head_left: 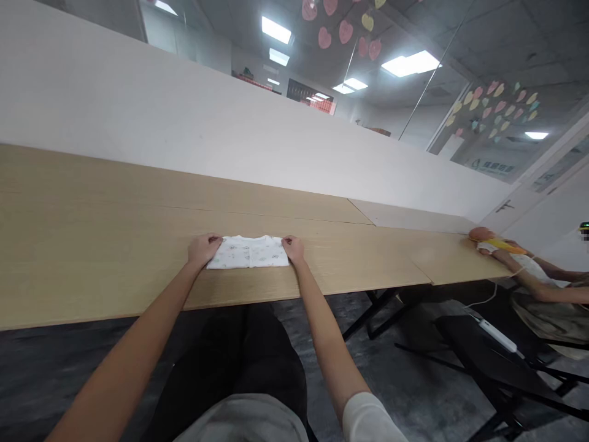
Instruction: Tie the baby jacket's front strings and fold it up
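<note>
A small white garment (pixel 248 253) with a faint print, folded into a flat rectangle, lies near the front edge of the wooden table (pixel 138 245). It looks like a baby shirt, its neckline on the far side and a placket line down the middle. Its upper left corner is pinched in the fingers of my left hand (pixel 202 250). At the upper right corner my right hand (pixel 294 247) pinches the cloth the same way. Both hands rest close to the tabletop.
A white wall (pixel 193 123) with glass above it runs along the table's back. At the far right another person's arms (pixel 534 279) rest at the table near an orange and yellow item (pixel 499 244). A black folding chair (pixel 488 350) with a white power strip (pixel 497 334) stands right.
</note>
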A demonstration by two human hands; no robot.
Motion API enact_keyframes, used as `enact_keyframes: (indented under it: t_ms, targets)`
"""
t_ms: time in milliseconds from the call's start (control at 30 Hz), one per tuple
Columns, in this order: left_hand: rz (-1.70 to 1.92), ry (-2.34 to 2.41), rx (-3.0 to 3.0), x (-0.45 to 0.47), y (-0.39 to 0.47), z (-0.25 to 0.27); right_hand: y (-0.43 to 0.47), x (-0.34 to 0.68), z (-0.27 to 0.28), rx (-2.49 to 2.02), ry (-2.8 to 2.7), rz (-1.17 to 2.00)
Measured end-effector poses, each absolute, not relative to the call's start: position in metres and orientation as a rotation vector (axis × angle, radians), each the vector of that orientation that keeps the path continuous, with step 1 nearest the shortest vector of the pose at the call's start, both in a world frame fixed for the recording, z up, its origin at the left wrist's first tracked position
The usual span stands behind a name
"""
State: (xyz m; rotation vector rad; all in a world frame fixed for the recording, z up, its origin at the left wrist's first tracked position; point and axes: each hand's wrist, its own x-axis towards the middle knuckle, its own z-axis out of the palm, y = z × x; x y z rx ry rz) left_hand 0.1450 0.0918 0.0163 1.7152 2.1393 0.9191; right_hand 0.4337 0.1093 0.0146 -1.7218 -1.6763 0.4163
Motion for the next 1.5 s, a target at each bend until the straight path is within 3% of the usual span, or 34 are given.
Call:
enact_keyframes:
  t_ms: [1500]
  targets:
    - [0.926,2.121,1.721,0.1474,0.0876,0.0194,0.1112,0.4364,0.0109,-1.721,-1.683,0.382]
